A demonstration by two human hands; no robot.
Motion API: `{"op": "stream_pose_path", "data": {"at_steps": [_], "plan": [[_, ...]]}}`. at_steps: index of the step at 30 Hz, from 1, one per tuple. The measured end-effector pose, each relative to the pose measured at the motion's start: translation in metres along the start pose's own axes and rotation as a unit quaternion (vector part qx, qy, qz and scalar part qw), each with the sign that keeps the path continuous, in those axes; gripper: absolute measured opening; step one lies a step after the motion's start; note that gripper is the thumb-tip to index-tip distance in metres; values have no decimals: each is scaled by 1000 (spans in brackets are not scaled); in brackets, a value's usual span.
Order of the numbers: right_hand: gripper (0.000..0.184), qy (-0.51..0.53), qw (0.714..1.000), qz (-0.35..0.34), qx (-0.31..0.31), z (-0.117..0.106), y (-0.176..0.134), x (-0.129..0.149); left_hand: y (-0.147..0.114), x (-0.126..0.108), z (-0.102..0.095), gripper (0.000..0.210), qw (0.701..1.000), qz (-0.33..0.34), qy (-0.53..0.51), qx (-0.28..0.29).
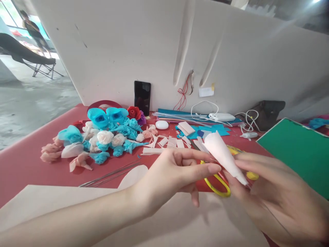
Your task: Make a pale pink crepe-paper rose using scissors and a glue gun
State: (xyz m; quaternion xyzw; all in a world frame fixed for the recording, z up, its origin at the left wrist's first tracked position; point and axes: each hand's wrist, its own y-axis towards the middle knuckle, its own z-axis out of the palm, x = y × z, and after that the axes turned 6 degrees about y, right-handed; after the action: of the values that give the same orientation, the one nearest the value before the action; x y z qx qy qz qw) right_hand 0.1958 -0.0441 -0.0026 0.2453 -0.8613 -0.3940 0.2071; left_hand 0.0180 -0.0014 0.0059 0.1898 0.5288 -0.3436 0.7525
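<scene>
My right hand (280, 195) holds a pale pink crepe paper cone (222, 152) by its narrow lower end, where a thin wire stem comes out. The cone leans to the left, wide end up. Beside it, my left hand (177, 171) has thumb and forefinger brought close together near the cone, the other fingers loosely curled. Whatever lies between those fingertips, if anything, is too small to make out. Below and behind the hands lie yellow-handled scissors (218, 190), partly covered by them.
Blue, white, pink and red paper flowers (102, 137) are heaped at the left. Wires (110, 175) lie near a large pale sheet (77, 202). Paper scraps (172, 141), a white oval case (162, 125), a phone (142, 97) and a green board (298, 151) surround the work area.
</scene>
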Motion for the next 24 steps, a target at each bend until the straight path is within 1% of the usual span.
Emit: {"op": "stream_pose_path", "data": {"at_steps": [4, 6, 9, 14, 18, 20, 22, 24], "plan": [[9, -37, 996, -83, -18, 0, 8, 7, 0, 0, 0, 17, 1000, 6, 18, -13], [8, -44, 992, -119, -20, -1, 12, 9, -1, 1, -1, 18, 999, 3, 30, -28], [9, -54, 988, -141, -12, -3, 16, 10, -1, 1, -1, 17, 998, -2, 40, -54], [6, -50, 986, -160, -16, -2, 16, 10, -2, 1, 0, 14, 997, 7, 42, -65], [6, -35, 988, -147, -25, -1, 15, 9, -3, 0, 1, 16, 996, 4, 58, -70], [5, -26, 991, -130, -24, -1, 13, 9, -3, 0, 1, 16, 996, 5, 61, -67], [6, -7, 996, -84, -1, -1, 10, 7, -3, 1, 1, 17, 996, 7, 63, -65], [11, 16, 999, -23, 35, 0, 6, 5, -4, 1, 1, 16, 996, 8, 60, -62]]}}
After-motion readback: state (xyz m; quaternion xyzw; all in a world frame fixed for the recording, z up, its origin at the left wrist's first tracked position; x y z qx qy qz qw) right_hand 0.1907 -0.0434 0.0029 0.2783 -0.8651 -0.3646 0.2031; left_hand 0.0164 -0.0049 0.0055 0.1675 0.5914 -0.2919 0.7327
